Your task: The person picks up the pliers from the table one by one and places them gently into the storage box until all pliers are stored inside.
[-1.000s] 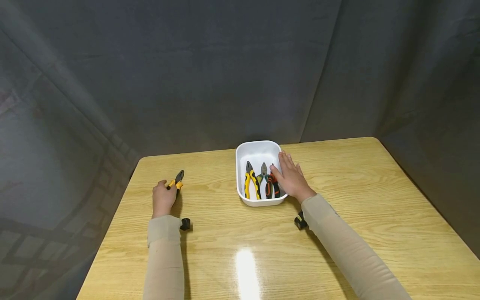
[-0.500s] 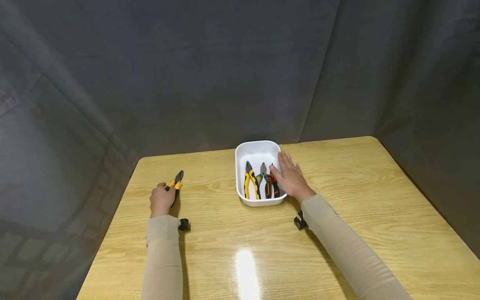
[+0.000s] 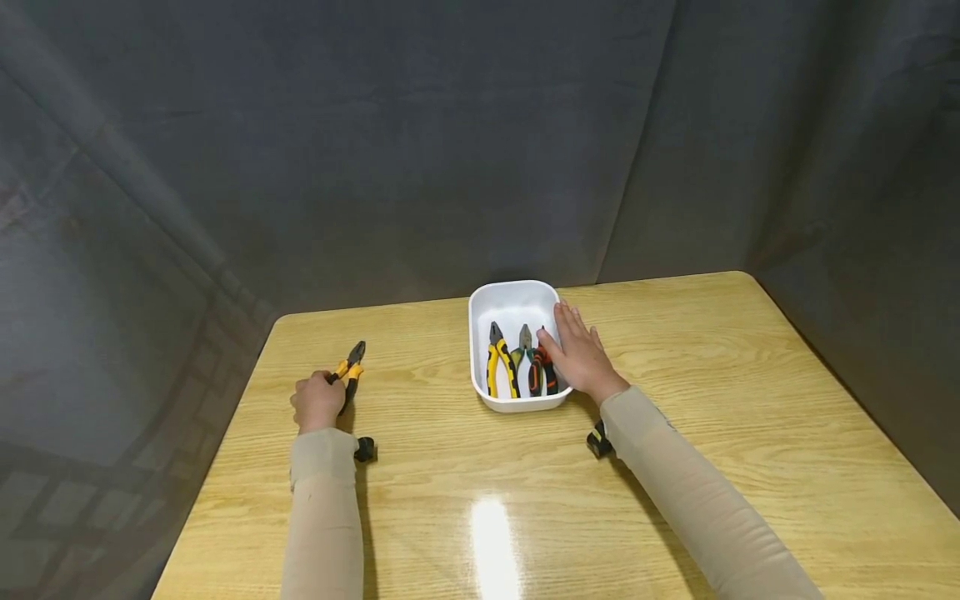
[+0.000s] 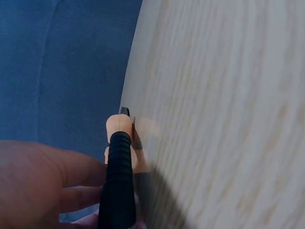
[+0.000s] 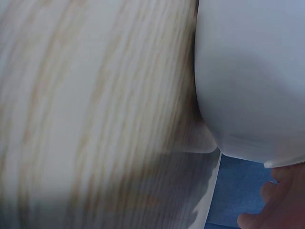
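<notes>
In the head view my left hand [image 3: 318,402] is at the left of the table, its fingers curled at the left handle of a pair of pliers [image 3: 352,373] with orange-and-black handles. The pliers' dark nose points away from me, and the handles stand spread. Close up in the left wrist view, a ribbed black pliers handle [image 4: 120,181] runs past the fingers, which are partly hidden behind it. My right hand [image 3: 585,358] rests on the right rim of a white bin [image 3: 513,298] with its fingers straight. Only some of its fingertips show in the right wrist view.
Inside the bin lie yellow-and-black pliers [image 3: 501,367], green-handled pliers [image 3: 525,346] and a red-and-black-handled tool [image 3: 543,371], partly hidden by my right hand. A dark curtain [image 3: 450,167] hangs behind the wooden table [image 3: 435,500].
My left hand has shifted slightly left and towards me, and more of the pliers' handles shows. The right hand stays at the bin's rim.
</notes>
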`<action>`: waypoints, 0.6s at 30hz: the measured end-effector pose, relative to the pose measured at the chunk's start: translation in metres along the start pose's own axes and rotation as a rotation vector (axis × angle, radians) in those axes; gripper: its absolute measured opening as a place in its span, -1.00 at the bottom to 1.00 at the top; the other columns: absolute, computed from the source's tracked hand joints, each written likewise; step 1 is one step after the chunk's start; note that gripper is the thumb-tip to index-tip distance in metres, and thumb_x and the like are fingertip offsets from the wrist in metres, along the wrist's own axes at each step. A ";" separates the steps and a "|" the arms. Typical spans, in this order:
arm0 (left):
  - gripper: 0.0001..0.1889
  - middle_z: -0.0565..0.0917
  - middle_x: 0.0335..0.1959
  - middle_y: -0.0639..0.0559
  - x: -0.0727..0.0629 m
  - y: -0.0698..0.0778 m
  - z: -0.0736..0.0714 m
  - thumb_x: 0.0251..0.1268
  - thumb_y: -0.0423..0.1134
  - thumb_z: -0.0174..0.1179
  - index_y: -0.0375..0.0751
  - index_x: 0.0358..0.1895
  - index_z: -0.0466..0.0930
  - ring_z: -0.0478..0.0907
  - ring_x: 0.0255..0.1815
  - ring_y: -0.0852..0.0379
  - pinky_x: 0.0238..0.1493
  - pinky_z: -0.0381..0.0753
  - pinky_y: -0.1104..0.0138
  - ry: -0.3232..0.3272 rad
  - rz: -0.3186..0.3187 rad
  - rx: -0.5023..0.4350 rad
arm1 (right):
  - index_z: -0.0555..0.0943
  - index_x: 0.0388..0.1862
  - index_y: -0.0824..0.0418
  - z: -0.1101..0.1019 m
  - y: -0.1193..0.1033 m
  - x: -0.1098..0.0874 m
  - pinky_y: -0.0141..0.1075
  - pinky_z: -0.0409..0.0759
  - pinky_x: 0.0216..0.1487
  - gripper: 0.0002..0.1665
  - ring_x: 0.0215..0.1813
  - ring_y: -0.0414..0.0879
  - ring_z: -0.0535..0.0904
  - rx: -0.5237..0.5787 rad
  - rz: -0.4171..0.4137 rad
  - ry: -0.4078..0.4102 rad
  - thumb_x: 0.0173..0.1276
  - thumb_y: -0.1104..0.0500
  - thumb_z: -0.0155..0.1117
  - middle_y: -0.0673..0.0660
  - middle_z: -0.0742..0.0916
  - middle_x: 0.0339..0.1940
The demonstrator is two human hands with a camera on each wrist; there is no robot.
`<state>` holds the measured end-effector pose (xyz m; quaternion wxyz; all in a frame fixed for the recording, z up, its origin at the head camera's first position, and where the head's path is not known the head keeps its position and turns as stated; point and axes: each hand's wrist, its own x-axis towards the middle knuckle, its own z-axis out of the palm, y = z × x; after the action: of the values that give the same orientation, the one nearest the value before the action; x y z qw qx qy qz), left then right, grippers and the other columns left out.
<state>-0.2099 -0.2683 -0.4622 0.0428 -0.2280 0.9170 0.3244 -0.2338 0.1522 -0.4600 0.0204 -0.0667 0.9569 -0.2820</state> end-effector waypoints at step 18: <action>-0.68 0.34 0.16 -0.58 0.004 -0.006 0.007 0.52 -0.31 0.02 -0.45 0.19 0.44 0.26 0.18 -0.54 0.08 0.42 -0.25 0.119 0.025 -0.013 | -0.22 0.67 0.25 0.001 -0.002 -0.001 0.26 -0.28 0.57 0.05 0.68 0.17 -0.28 0.001 0.009 -0.004 0.55 -0.47 -0.51 0.23 -0.11 0.70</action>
<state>-0.2117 -0.2698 -0.4720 -0.0171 -0.2356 0.9186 0.3167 -0.2326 0.1506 -0.4597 0.0235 -0.0630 0.9570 -0.2824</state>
